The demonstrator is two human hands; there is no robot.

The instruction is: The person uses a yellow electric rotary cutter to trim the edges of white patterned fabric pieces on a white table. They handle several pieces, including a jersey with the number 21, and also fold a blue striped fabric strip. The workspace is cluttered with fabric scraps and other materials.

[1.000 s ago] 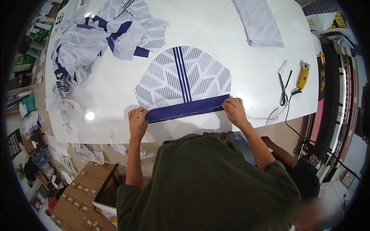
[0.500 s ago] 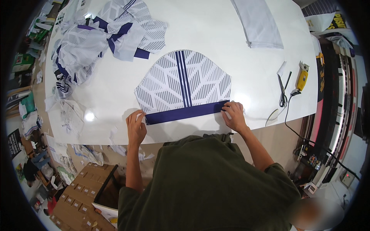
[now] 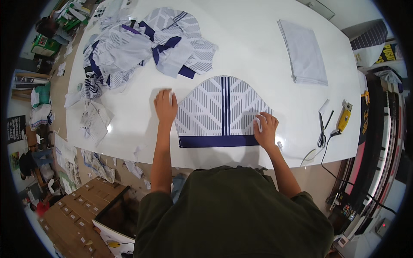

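The patterned fabric panel [image 3: 202,107], white and grey with dark blue stripes, lies flat with its curved top away from me and its straight navy band [image 3: 215,141] toward me. My left hand [image 3: 165,107] is open beside the panel's upper left edge, fingers spread, holding nothing. My right hand [image 3: 266,128] rests on the panel's right side above the band, its fingers bent and apart.
The white table [image 3: 249,38] bears a heaped fabric pile [image 3: 116,56], folded pale cloth [image 3: 307,53], crumpled scraps [image 3: 92,122], scissors [image 3: 321,135] and a corded yellow cutter [image 3: 344,118]. Cardboard boxes [image 3: 73,215] stand below left; other people [image 3: 30,163] are at the left.
My left hand has released the band's left end and moved upward. My right hand has loosened and shifted slightly onto the patterned part. The panel now lies straighter, and the view has shifted.
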